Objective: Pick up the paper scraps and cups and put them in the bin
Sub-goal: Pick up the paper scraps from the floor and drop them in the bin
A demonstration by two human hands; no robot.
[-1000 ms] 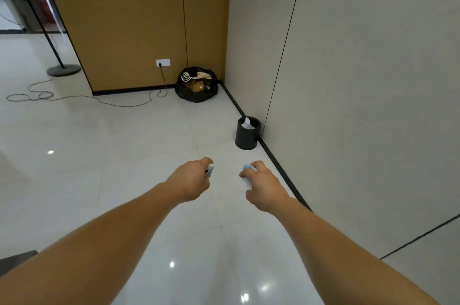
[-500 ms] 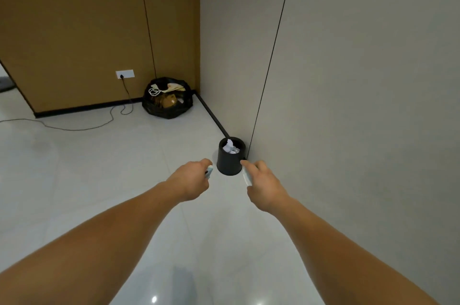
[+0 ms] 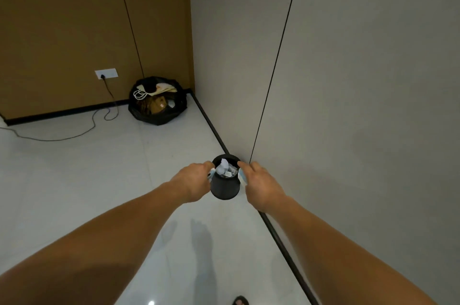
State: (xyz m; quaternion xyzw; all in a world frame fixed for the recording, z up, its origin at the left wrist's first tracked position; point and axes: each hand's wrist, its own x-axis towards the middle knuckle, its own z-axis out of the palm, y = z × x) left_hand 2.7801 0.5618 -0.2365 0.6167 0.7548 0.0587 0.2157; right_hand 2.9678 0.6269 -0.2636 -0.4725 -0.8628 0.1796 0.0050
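Note:
A small black bin (image 3: pixel 225 187) stands on the white floor against the grey wall, with crumpled white paper (image 3: pixel 225 169) inside it. My left hand (image 3: pixel 193 181) is at the bin's left rim and grips a pale blue and white cup or scrap (image 3: pixel 211 173), mostly hidden by the fingers. My right hand (image 3: pixel 260 184) is at the bin's right rim and grips a pale blue and white cup (image 3: pixel 242 176). Both hands hover level with the bin's mouth.
A black rubbish bag (image 3: pixel 157 102) full of paper bags sits in the far corner. A cable (image 3: pixel 74 130) runs from a wall socket (image 3: pixel 106 73) across the floor to the left. A black skirting strip (image 3: pixel 281 242) follows the wall. My foot (image 3: pixel 240 301) shows at the bottom edge.
I have walked closer to the bin, and both hands, still holding their items, now flank its mouth; a second ago the bin was well beyond them.

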